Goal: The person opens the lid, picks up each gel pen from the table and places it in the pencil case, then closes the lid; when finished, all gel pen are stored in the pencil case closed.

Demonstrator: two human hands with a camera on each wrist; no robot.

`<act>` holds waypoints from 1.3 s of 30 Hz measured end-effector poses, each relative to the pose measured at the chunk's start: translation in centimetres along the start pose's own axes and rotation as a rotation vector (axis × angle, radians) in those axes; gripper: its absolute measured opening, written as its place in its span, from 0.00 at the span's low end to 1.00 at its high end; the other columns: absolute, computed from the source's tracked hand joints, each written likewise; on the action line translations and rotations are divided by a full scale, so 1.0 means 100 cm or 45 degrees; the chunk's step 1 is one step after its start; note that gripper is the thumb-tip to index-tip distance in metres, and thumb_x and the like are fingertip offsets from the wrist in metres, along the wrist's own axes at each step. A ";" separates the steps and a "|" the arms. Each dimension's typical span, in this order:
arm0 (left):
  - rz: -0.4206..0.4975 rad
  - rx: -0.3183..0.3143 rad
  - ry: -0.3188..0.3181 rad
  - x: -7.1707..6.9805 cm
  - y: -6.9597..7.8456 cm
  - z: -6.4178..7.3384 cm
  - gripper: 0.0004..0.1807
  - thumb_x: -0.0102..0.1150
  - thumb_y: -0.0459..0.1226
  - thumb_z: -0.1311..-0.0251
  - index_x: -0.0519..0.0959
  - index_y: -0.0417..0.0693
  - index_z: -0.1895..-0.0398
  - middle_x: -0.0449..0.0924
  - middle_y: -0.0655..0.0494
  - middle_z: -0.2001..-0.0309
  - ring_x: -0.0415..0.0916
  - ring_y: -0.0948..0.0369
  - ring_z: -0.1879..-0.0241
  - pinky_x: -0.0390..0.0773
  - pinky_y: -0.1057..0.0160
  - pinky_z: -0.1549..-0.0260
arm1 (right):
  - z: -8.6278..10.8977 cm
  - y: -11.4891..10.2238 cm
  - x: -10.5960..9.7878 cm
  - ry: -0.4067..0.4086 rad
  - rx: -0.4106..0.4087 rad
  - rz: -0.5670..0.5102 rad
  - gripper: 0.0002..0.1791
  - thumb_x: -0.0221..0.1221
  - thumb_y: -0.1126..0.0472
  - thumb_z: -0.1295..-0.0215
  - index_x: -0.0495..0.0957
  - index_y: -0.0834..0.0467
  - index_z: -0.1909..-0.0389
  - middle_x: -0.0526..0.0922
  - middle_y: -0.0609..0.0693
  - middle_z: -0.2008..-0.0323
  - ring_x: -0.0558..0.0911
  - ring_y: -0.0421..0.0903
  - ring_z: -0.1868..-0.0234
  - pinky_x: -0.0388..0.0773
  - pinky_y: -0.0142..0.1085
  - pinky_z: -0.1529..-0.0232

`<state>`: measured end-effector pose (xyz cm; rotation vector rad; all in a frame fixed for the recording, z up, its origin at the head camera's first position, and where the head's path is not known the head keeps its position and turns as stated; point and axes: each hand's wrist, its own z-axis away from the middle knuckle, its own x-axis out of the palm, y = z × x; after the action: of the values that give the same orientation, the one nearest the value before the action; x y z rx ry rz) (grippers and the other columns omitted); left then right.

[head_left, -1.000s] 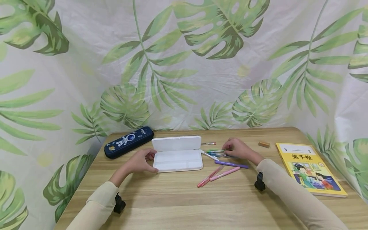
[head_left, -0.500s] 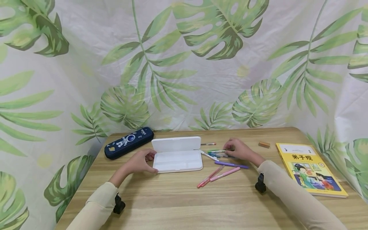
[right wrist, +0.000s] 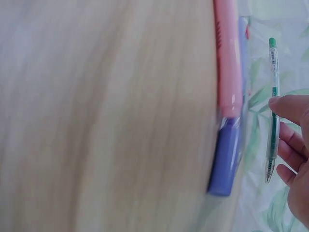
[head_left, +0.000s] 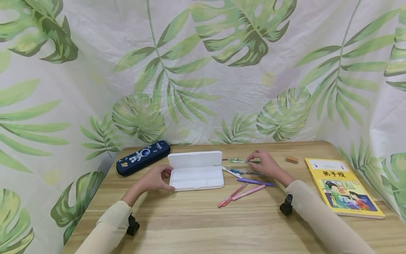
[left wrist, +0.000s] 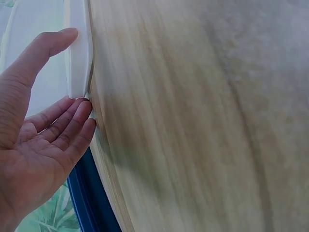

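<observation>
In the head view, a white pencil case (head_left: 196,178) lies with its lid raised at the back. My left hand (head_left: 157,178) holds its left end, thumb on the front edge; the left wrist view shows the fingertips (left wrist: 87,108) at its corner. My right hand (head_left: 263,163) pinches a green pen (right wrist: 274,72) between thumb and fingers, raised over the other pens. Blue pens (head_left: 242,171), a white pen (head_left: 231,172) and a purple marker (head_left: 255,182) lie just below it. Nearer the front are a pink marker (head_left: 248,193) and red pens (head_left: 233,195).
A navy pencil case (head_left: 143,157) with an astronaut print sits at the back left. To the right lie a small brown block (head_left: 291,160) and a yellow book (head_left: 345,187). A leaf-patterned curtain (head_left: 190,88) hangs behind the wooden table (head_left: 190,222).
My right hand has lifted the green pen off the pile and moved it slightly up and back. The left hand stays at the white case.
</observation>
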<state>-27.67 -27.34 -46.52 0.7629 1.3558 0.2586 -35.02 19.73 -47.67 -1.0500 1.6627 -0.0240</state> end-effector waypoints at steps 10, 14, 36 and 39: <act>-0.008 0.002 -0.047 -0.003 0.001 -0.006 0.43 0.85 0.45 0.62 0.76 0.32 0.43 0.82 0.46 0.54 0.79 0.55 0.54 0.80 0.52 0.48 | -0.002 -0.027 -0.004 0.145 -0.007 -0.072 0.06 0.69 0.69 0.39 0.87 0.61 0.61 0.82 0.57 0.60 0.78 0.59 0.54 0.77 0.60 0.52; 0.002 0.006 -0.049 -0.004 0.001 -0.006 0.43 0.85 0.43 0.62 0.75 0.31 0.43 0.82 0.46 0.55 0.79 0.55 0.55 0.80 0.53 0.49 | -0.004 -0.042 -0.007 0.180 0.009 -0.101 0.06 0.69 0.67 0.38 0.87 0.59 0.60 0.82 0.57 0.57 0.77 0.55 0.51 0.77 0.57 0.50; 0.101 -0.003 -0.063 -0.003 0.005 0.000 0.42 0.85 0.40 0.62 0.75 0.30 0.44 0.81 0.42 0.53 0.78 0.51 0.53 0.79 0.49 0.47 | -0.009 -0.114 0.019 0.311 -0.187 -0.295 0.08 0.70 0.68 0.39 0.88 0.56 0.60 0.85 0.52 0.60 0.80 0.50 0.54 0.78 0.42 0.52; 0.094 0.002 -0.046 -0.002 0.005 -0.001 0.42 0.85 0.41 0.63 0.75 0.30 0.44 0.81 0.43 0.54 0.78 0.52 0.53 0.79 0.49 0.47 | -0.009 -0.121 0.026 0.284 -0.180 -0.310 0.09 0.70 0.68 0.39 0.88 0.55 0.59 0.84 0.50 0.60 0.79 0.48 0.53 0.78 0.42 0.50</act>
<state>-27.65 -27.05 -46.07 0.8163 1.2953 0.3001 -28.24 10.38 -43.20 -1.3949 1.7444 -0.1912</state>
